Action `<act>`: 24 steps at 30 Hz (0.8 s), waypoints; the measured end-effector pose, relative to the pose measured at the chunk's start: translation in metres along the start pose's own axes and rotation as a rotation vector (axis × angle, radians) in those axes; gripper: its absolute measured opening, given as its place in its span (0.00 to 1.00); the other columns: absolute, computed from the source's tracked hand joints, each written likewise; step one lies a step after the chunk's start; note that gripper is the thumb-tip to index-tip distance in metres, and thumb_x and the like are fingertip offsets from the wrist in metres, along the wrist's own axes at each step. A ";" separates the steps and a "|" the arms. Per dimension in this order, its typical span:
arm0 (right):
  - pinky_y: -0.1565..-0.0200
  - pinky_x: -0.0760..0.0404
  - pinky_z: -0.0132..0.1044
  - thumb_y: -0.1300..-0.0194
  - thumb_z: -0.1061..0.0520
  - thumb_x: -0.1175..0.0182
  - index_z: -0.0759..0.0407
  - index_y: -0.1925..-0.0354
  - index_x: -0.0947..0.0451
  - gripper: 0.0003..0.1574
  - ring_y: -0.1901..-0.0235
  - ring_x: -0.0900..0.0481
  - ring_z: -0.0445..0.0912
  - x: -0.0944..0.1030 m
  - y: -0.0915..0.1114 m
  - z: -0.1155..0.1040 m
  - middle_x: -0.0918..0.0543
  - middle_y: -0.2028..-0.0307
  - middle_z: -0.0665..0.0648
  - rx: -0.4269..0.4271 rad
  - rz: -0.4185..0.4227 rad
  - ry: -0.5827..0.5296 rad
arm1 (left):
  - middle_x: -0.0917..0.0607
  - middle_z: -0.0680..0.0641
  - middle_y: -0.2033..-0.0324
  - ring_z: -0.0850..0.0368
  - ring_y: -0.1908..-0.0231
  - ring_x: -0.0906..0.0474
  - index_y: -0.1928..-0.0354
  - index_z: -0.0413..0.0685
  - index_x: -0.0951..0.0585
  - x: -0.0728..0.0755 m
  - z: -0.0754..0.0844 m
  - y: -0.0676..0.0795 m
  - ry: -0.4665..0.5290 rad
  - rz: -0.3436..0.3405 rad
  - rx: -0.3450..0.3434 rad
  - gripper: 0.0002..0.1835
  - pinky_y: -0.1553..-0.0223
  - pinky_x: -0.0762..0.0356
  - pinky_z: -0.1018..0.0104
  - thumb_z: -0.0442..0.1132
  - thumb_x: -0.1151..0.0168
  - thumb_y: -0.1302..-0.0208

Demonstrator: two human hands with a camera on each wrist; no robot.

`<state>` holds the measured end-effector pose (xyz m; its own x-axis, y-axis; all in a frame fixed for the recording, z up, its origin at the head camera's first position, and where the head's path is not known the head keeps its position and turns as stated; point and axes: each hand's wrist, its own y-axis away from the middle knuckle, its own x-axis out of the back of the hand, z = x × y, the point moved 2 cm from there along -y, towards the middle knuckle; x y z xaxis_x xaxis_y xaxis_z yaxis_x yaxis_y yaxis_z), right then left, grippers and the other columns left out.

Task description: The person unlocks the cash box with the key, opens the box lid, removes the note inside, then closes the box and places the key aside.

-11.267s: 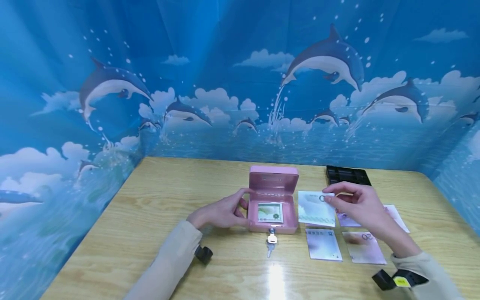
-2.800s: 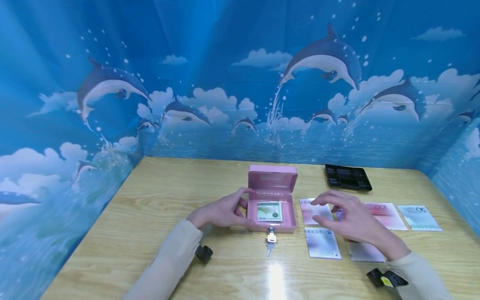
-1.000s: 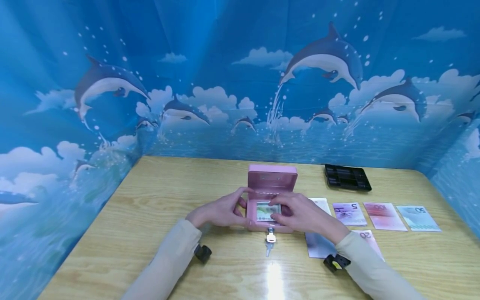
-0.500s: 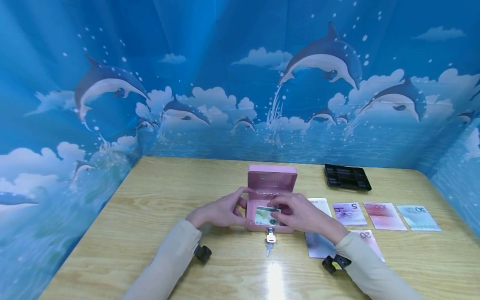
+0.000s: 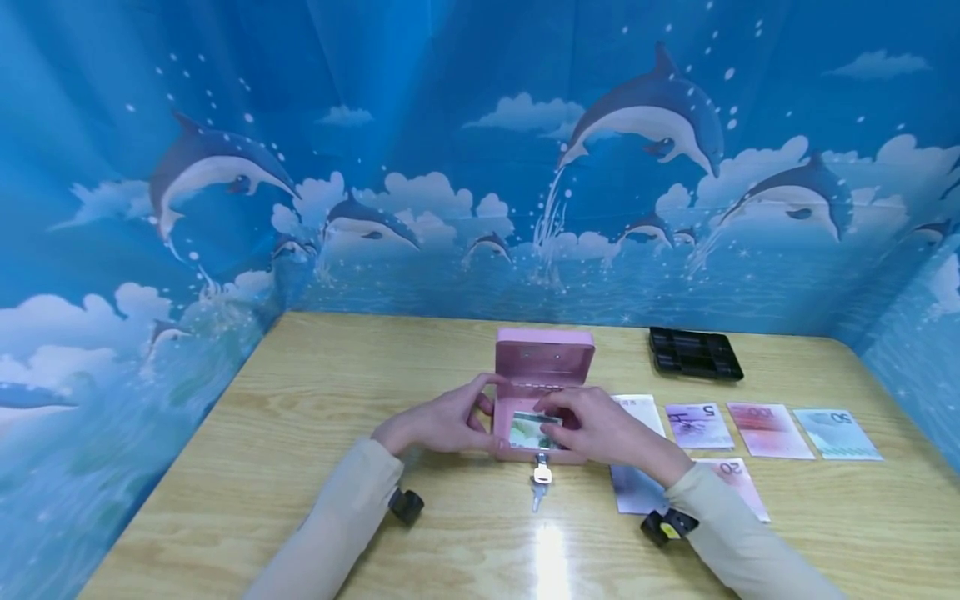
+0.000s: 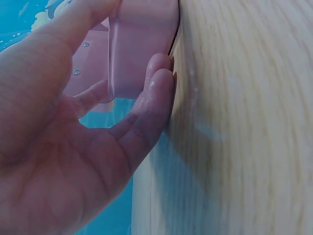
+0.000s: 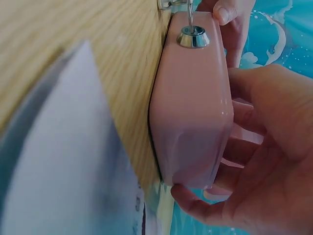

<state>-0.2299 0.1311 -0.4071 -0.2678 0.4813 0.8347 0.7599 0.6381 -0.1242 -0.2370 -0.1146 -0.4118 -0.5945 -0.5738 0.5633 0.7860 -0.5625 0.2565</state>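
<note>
A pink cash box (image 5: 545,358) stands on the table with its lid raised and its inside facing up. My left hand (image 5: 442,421) grips the box's left side, fingers spread from back to front; the left wrist view shows fingertips low against the box wall (image 6: 142,44). My right hand (image 5: 600,429) reaches over the right wall and pinches the right part of a green banknote (image 5: 529,430) lying inside. In the right wrist view, its little finger (image 7: 195,205) lies outside the box's end wall; the fingertips inside are hidden. Keys (image 5: 542,475) hang from the front lock.
Right of the box lie banknotes: a whitish one (image 5: 641,408), a bluish one (image 5: 636,492) partly under my right forearm, a purple 5 (image 5: 699,425), a red 100 (image 5: 770,431), a teal 50 (image 5: 837,433) and a pink 20 (image 5: 738,483). A black compartment tray (image 5: 693,354) sits behind them.
The teal 50 note, earlier in my right hand, lies at the far right. That hand has moved left into the box, and the green note has slid toward the box's front. Left hand unmoved.
</note>
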 end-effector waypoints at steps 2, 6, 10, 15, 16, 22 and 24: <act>0.68 0.23 0.28 0.31 0.57 0.35 0.58 0.49 0.15 0.14 0.71 0.25 0.34 0.000 0.000 -0.001 0.12 0.62 0.50 -0.003 0.008 -0.008 | 0.21 0.47 0.47 0.58 0.57 0.19 0.22 0.62 0.43 0.000 0.000 0.000 0.000 0.001 0.001 0.50 0.52 0.19 0.63 0.51 0.24 0.41; 0.66 0.20 0.28 0.33 0.59 0.35 0.57 0.50 0.14 0.13 0.70 0.21 0.34 0.002 0.000 -0.004 0.12 0.62 0.51 -0.020 0.024 -0.056 | 0.21 0.46 0.47 0.57 0.57 0.19 0.22 0.62 0.43 0.000 0.001 0.000 0.008 0.003 0.000 0.50 0.52 0.19 0.63 0.50 0.23 0.42; 0.68 0.20 0.29 0.33 0.60 0.35 0.56 0.52 0.13 0.12 0.71 0.19 0.34 0.005 0.000 -0.006 0.11 0.64 0.51 -0.066 0.022 -0.100 | 0.21 0.45 0.47 0.57 0.57 0.19 0.22 0.61 0.43 0.000 0.001 -0.001 0.020 0.003 -0.002 0.50 0.53 0.19 0.63 0.48 0.24 0.41; 0.68 0.20 0.30 0.36 0.61 0.33 0.53 0.54 0.13 0.11 0.71 0.18 0.34 0.005 0.001 -0.006 0.11 0.65 0.49 -0.090 0.000 -0.108 | 0.21 0.45 0.47 0.57 0.57 0.19 0.22 0.60 0.43 0.000 0.001 0.000 0.019 0.001 -0.005 0.50 0.53 0.18 0.63 0.47 0.24 0.41; 0.66 0.20 0.31 0.36 0.61 0.32 0.52 0.54 0.13 0.12 0.71 0.19 0.34 0.004 0.002 -0.006 0.11 0.67 0.48 -0.090 -0.002 -0.101 | 0.21 0.45 0.47 0.57 0.57 0.19 0.22 0.60 0.43 0.000 0.001 0.000 0.019 0.000 -0.004 0.50 0.53 0.18 0.63 0.47 0.24 0.41; 0.51 0.36 0.50 0.36 0.59 0.31 0.43 0.53 0.11 0.14 0.71 0.23 0.34 0.006 0.004 -0.008 0.16 0.77 0.39 -0.079 0.088 -0.045 | 0.20 0.45 0.47 0.57 0.58 0.18 0.22 0.61 0.43 -0.001 0.001 0.001 0.027 -0.003 -0.005 0.49 0.53 0.18 0.63 0.48 0.24 0.40; 0.52 0.31 0.50 0.36 0.59 0.31 0.44 0.53 0.11 0.15 0.72 0.24 0.34 0.007 0.003 -0.008 0.16 0.75 0.40 -0.075 0.115 -0.075 | 0.20 0.45 0.47 0.57 0.58 0.18 0.22 0.60 0.43 0.000 0.001 0.001 0.029 -0.004 -0.011 0.49 0.53 0.18 0.63 0.48 0.24 0.40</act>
<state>-0.2244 0.1317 -0.3968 -0.2177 0.5941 0.7744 0.8297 0.5305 -0.1737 -0.2361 -0.1145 -0.4115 -0.6024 -0.5882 0.5395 0.7818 -0.5712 0.2502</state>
